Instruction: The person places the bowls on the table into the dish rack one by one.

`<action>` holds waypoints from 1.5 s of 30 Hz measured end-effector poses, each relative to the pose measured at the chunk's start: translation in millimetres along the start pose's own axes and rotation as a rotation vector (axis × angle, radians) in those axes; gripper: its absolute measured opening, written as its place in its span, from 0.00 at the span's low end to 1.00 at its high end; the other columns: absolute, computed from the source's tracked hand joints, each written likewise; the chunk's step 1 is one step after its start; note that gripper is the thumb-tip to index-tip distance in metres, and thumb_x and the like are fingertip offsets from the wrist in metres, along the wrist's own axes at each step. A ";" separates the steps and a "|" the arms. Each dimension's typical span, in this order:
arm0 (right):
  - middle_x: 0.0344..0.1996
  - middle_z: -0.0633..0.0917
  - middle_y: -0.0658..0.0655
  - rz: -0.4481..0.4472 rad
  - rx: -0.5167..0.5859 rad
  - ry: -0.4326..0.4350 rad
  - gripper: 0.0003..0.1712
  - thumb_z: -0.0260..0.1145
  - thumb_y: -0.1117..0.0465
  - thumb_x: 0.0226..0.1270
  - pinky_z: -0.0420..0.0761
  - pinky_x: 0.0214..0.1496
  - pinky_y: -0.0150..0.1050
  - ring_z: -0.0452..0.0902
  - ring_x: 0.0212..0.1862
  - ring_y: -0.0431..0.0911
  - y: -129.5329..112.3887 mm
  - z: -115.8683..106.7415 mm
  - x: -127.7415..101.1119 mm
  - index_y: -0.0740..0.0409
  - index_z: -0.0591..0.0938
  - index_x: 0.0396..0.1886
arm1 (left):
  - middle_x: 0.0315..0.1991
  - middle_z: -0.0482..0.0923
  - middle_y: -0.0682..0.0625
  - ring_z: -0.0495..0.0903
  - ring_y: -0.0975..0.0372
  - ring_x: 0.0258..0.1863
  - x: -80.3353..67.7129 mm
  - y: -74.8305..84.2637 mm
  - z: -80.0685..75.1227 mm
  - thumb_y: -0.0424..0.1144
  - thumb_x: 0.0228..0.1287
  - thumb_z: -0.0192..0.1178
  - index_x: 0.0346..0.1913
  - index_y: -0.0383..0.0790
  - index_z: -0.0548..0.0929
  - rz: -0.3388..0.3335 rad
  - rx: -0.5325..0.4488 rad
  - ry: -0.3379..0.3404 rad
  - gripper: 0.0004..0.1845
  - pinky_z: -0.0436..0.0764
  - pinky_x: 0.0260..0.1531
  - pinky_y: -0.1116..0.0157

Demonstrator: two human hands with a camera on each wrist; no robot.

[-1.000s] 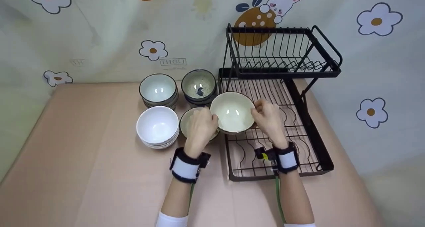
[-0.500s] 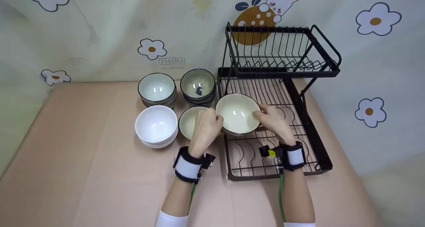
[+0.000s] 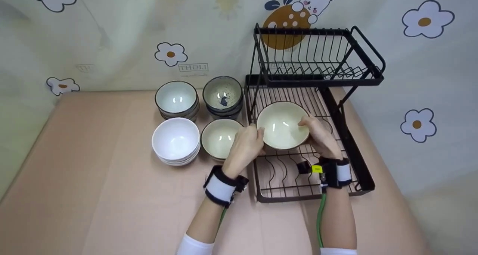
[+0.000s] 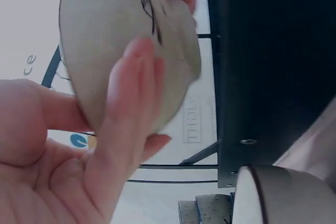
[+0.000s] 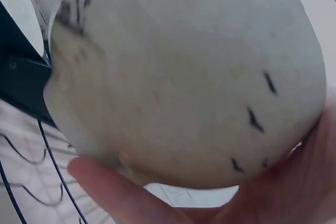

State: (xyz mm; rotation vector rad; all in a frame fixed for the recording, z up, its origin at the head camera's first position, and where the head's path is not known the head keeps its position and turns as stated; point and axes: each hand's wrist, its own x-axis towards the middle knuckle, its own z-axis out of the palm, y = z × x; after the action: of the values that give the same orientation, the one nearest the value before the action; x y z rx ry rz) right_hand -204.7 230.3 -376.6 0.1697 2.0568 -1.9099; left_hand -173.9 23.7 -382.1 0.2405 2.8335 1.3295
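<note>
A cream bowl with a dark rim [image 3: 282,130] is held between both hands over the lower tier of the black dish rack [image 3: 272,200]. My left hand [image 3: 244,145] grips its left side, thumb at the rim and fingers against the outer wall. On the right side my right hand [image 3: 323,137] holds it, thumb over the rim and fingers underneath. Dark brush marks show on the bowl's outside [image 5: 184,87] in the right wrist view. A similar cream bowl [image 3: 220,137] stands on the table left of the rack, partly behind my left hand.
White bowls [image 3: 176,140] are stacked at the left, with pale blue-white bowls [image 3: 176,98] behind them. Speckled dark-rimmed bowls [image 3: 223,94] are stacked beside the rack. The rack's upper tier [image 3: 321,83] overhangs the back of its lower tier. A patterned curtain [image 3: 123,34] hangs behind.
Both hands have carried the cream bowl rightward, from the rack's left edge to farther over its lower tier. The cream bowl left on the table is now less covered by my left hand.
</note>
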 end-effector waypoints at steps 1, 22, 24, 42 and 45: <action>0.45 0.74 0.66 -0.004 -0.012 0.036 0.36 0.45 0.64 0.59 0.84 0.34 0.36 0.80 0.33 0.46 0.2 -0.8 0.0 0.72 0.56 0.68 | 0.22 0.80 0.42 0.83 0.53 0.21 0.4 -1.2 2.5 0.37 0.74 0.47 0.34 0.32 0.78 0.018 0.053 0.019 0.14 0.80 0.25 0.58; 0.67 0.63 0.66 -0.134 -0.233 0.288 0.34 0.43 0.63 0.62 0.62 0.66 0.48 0.59 0.65 0.56 4.8 -0.7 11.6 0.64 0.60 0.70 | 0.23 0.83 0.48 0.83 0.58 0.21 3.9 -17.8 55.8 0.33 0.63 0.56 0.58 0.17 0.70 0.013 0.802 0.144 0.24 0.80 0.16 0.64; 0.70 0.62 0.65 -0.148 -0.271 0.300 0.34 0.44 0.63 0.62 0.57 0.70 0.51 0.54 0.70 0.56 5.1 -1.0 12.2 0.62 0.60 0.71 | 0.21 0.82 0.49 0.82 0.60 0.20 4.2 -18.0 59.2 0.32 0.64 0.53 0.58 0.17 0.70 0.019 0.832 0.151 0.24 0.78 0.15 0.66; 0.37 0.78 0.62 -0.245 -0.626 0.580 0.32 0.47 0.56 0.69 0.63 0.16 0.32 0.59 0.16 0.40 -1.8 2.4 24.0 0.50 0.58 0.73 | 0.18 0.80 0.50 0.80 0.62 0.16 4.4 -15.9 71.1 0.37 0.63 0.54 0.54 0.19 0.74 0.033 0.831 0.301 0.23 0.76 0.12 0.67; 0.29 0.72 0.60 -0.256 -0.709 0.613 0.32 0.47 0.55 0.69 0.67 0.21 0.38 0.64 0.21 0.47 -3.6 3.4 31.9 0.48 0.58 0.73 | 0.17 0.80 0.51 0.79 0.63 0.15 4.0 -15.9 72.6 0.35 0.62 0.54 0.54 0.20 0.74 0.035 0.854 0.317 0.22 0.75 0.12 0.68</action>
State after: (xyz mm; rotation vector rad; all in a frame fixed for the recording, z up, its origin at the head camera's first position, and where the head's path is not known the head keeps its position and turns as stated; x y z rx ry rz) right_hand -235.2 222.3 -383.5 0.3618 3.1633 -1.1983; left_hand -175.2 69.8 -440.5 0.0697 3.4932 0.0707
